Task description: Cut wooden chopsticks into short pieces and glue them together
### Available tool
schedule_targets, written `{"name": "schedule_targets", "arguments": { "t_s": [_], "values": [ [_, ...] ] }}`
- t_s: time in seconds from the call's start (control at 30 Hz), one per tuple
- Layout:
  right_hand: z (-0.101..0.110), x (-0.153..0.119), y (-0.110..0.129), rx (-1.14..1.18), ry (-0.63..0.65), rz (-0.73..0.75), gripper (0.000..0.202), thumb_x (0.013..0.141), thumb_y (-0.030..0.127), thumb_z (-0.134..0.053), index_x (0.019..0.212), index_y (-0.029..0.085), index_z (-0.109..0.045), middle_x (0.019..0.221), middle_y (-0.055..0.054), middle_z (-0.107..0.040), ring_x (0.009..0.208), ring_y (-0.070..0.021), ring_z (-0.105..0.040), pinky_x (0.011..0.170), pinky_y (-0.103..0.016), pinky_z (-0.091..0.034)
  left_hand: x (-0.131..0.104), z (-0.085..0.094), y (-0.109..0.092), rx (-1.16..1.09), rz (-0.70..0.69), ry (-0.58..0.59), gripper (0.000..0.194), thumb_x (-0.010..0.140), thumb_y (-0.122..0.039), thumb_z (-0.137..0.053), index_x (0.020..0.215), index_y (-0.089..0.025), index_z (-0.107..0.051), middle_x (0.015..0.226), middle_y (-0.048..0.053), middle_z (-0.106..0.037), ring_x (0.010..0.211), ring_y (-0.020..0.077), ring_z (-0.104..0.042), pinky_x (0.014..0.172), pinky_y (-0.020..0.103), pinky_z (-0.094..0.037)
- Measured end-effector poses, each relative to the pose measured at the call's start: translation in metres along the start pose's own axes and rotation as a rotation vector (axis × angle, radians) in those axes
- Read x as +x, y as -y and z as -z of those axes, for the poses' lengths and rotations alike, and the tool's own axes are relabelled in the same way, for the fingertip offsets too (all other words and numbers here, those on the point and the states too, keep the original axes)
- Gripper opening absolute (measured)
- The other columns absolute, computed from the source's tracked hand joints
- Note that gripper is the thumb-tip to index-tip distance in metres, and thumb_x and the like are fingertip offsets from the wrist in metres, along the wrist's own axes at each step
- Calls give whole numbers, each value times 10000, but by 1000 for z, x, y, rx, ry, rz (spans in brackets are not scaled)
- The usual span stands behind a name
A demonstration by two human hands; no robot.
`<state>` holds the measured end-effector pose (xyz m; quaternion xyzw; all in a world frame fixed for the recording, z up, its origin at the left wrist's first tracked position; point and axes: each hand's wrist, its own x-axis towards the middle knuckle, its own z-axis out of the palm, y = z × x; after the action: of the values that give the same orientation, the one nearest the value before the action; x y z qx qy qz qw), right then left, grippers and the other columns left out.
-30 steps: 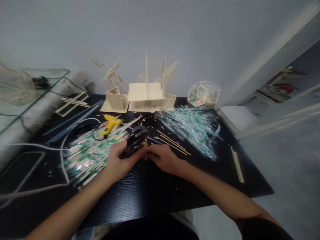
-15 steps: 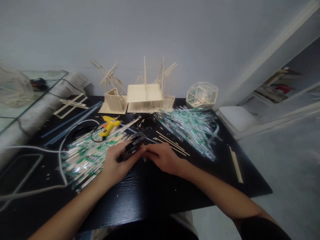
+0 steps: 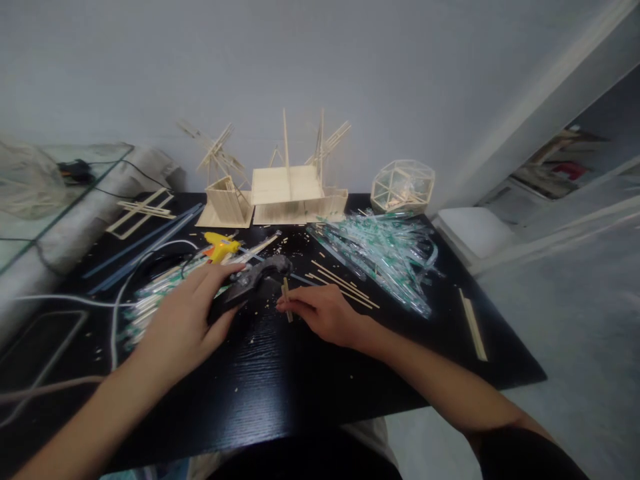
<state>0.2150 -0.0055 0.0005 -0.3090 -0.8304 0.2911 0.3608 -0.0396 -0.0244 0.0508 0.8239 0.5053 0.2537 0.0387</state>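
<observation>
My left hand is closed around a black tool with a curved head, thumb below and fingers over the top; its exact kind is hard to make out. To the right of that tool, my right hand pinches a few short pieces of thin wooden stick upright between thumb and fingers. A gap separates the tool from the pieces. Under and behind my left hand lies a pile of wrapped wooden sticks, with a yellow glue gun on it.
Along the wall stand stick-built models and a faceted stick frame. Clear and green wrappers are heaped at right of centre, beside loose sticks. More sticks lie near the right edge. A white cable crosses the left side.
My left hand has drawn back to the left with the black tool, away from my right hand. The short stick pieces now show plainly in my right hand, which has hardly moved.
</observation>
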Motion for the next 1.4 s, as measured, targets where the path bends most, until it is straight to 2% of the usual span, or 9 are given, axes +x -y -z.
{"name": "schedule_targets", "arguments": {
  "t_s": [0.1, 0.3, 0.53, 0.67, 0.83, 1.1, 1.23, 1.4],
  "values": [
    [-2, 0, -2, -34, -32, 39, 231, 1041, 305, -565, 1025, 168, -749, 909, -54, -806, 802, -145, -751, 780, -221, -534, 1, 12, 4, 275, -122, 66, 512, 884, -239, -490, 1384, -149, -554, 1213, 184, -660, 1073, 355, -649, 896, 503, -553],
    [-2, -2, -5, -97, 1, 37, 249, 1053, 301, -529, 1079, 174, -741, 898, -63, -797, 791, -152, -738, 769, -232, -528, 9, 21, 0, 474, -335, 45, 538, 861, -189, -497, 1395, -156, -551, 1093, 162, -653, 888, 307, -646, 788, 464, -575],
    [-5, -3, -9, -85, -18, 54, 239, 1046, 286, -546, 1070, 175, -756, 886, -63, -799, 791, -157, -744, 769, -231, -534, 17, 26, 0, 521, -394, 100, 452, 872, -187, -517, 1320, -167, -577, 1023, 131, -653, 824, 273, -640, 751, 427, -587],
    [-6, -3, -11, -97, -25, 48, 196, 1023, 263, -590, 1071, 175, -759, 895, -60, -804, 783, -159, -745, 758, -227, -530, 17, 27, 0, 548, -415, 119, 410, 828, -136, -521, 1229, -151, -605, 1040, 160, -652, 826, 283, -662, 743, 430, -600],
    [-5, -3, -9, -136, -14, 30, 202, 1021, 295, -602, 1055, 175, -760, 889, -60, -804, 774, -163, -743, 742, -230, -522, 16, 26, 1, 550, -379, 161, 487, 774, -81, -473, 1235, -173, -603, 1001, 138, -673, 777, 278, -687, 698, 422, -603],
    [-4, -1, -6, -172, -44, 66, 241, 1033, 321, -586, 1011, 152, -756, 813, -62, -789, 703, -150, -722, 694, -216, -493, 19, 28, -6, 532, -172, 346, 525, 776, -84, -460, 1253, -234, -617, 1013, 99, -705, 800, 276, -724, 737, 434, -605],
    [-5, -1, -8, -156, -78, 103, 284, 1050, 351, -549, 1017, 152, -750, 799, -55, -784, 689, -147, -712, 684, -222, -494, 19, 29, -8, 545, -145, 365, 529, 791, -108, -456, 1273, -254, -616, 1033, 94, -716, 819, 286, -733, 736, 445, -604],
    [-6, -3, -9, -177, -50, 70, 293, 1050, 374, -544, 1044, 166, -749, 798, -50, -779, 690, -147, -704, 684, -228, -491, 16, 26, -5, 587, -128, 370, 573, 769, -100, -450, 1293, -270, -610, 1055, 81, -734, 773, 284, -739, 642, 426, -593]
  ]
}}
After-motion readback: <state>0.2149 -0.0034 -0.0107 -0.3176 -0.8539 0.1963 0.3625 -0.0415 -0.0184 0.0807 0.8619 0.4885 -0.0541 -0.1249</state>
